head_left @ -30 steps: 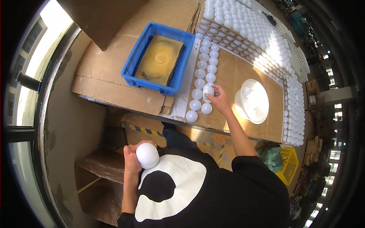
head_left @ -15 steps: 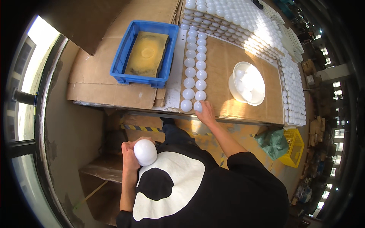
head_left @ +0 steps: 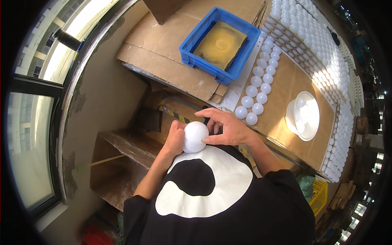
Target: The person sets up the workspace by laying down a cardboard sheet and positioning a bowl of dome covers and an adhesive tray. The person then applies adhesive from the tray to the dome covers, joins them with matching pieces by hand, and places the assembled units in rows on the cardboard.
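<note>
While held at chest: white globe (head_left: 194,137), below the surface (head_left: 286,92) edge.
Left hand (head_left: 175,136): fingers cupping globe.
Right hand (head_left: 226,127): fingers pinching globe's side.
Open room: cardboard beside blue tray (head_left: 192,55).

A smooth white globe-shaped bulb cover (head_left: 194,137) sits close to the chest, cupped between both hands.

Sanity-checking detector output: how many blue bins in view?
1. The blue bin sits on cardboard at the bench's left end, holding a yellow pad, beside the double row of white globes. None seems hidden.
</note>
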Available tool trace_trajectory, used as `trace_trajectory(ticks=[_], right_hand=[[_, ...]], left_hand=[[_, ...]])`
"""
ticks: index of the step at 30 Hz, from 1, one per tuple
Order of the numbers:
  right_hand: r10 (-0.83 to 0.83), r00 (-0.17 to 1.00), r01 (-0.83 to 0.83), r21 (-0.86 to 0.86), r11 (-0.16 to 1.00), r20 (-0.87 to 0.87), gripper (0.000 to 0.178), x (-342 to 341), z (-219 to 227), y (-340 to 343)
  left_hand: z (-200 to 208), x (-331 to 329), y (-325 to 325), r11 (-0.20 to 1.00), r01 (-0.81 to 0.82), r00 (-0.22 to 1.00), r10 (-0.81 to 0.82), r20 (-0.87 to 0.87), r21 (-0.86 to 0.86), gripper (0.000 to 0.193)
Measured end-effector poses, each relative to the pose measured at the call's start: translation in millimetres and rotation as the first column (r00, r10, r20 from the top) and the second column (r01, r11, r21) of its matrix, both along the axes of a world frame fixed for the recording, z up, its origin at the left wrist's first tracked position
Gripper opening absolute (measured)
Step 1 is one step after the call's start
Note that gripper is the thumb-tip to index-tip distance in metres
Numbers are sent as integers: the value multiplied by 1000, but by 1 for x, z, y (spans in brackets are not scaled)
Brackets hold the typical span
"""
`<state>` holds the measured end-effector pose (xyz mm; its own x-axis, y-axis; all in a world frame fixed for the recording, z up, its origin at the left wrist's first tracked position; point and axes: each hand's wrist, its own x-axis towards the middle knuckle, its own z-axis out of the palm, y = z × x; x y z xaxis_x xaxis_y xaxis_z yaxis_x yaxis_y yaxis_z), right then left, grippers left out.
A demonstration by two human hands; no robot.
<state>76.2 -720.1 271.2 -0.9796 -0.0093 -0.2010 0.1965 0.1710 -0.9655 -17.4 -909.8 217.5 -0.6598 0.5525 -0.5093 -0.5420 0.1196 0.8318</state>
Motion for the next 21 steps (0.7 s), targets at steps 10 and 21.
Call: trace_trajectory(ticks=[10,21], right_hand=[[196,973,-157,-279,948,120,61,-27,-18,-3],[-131,990,136,-101,986,49,64,-106,-38,117]], left_hand=[[5,-4,-8,993,114,993,-114,11,-4,31],[-34,-11,-13,942,-69,994,38,101,329,47]])
